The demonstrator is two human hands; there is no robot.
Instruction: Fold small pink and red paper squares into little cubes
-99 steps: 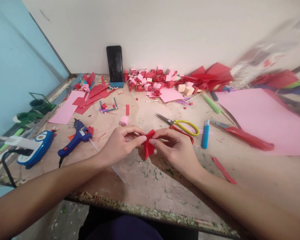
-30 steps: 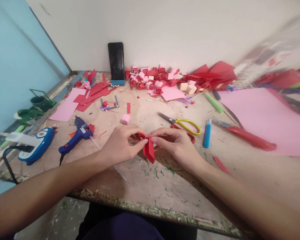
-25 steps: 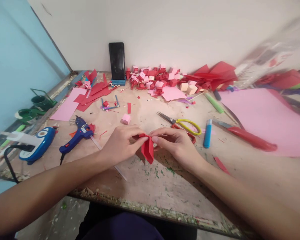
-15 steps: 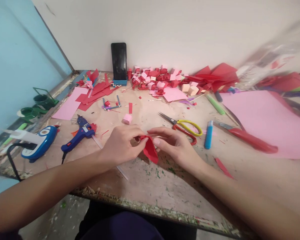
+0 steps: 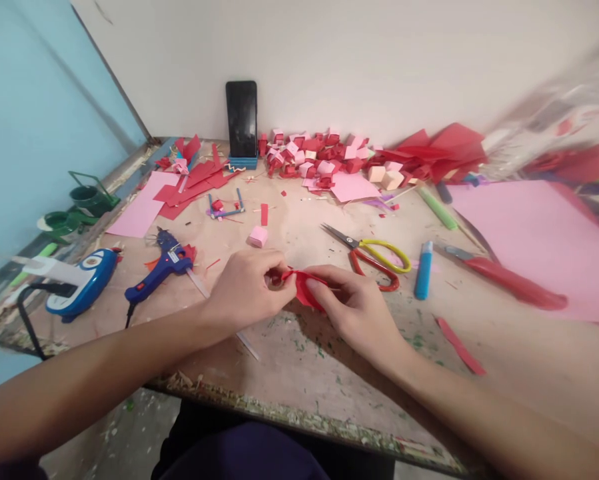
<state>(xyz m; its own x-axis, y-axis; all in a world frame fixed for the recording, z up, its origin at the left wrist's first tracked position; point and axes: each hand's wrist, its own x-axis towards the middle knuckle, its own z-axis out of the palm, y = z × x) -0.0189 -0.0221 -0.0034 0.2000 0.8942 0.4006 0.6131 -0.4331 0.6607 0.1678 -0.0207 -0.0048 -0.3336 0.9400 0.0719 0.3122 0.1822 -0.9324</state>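
A small piece of red paper (image 5: pixel 307 293) is pinched between my hands above the worktable. My left hand (image 5: pixel 252 285) grips its left end between thumb and forefinger, and that end looks narrow or rolled. My right hand (image 5: pixel 359 303) has thumb and fingers closed on the wider right part, hiding some of it. Just beyond my left hand sits a small pink paper cube (image 5: pixel 258 236). Scissors (image 5: pixel 374 253) with one yellow and one red handle lie open past my right hand, beside a blue tube (image 5: pixel 424 271).
On the left are a blue glue gun (image 5: pixel 162 267) and a blue-white power strip (image 5: pixel 82 283). A phone (image 5: pixel 242 120) stands at the back by a heap of paper cubes (image 5: pixel 324 157). A red-handled knife (image 5: pixel 514 280) lies on pink paper (image 5: pixel 549 233) at right.
My right hand has closed over the red paper's loose part, which hung free before. The paper now points to the right instead of down. The view has shifted slightly.
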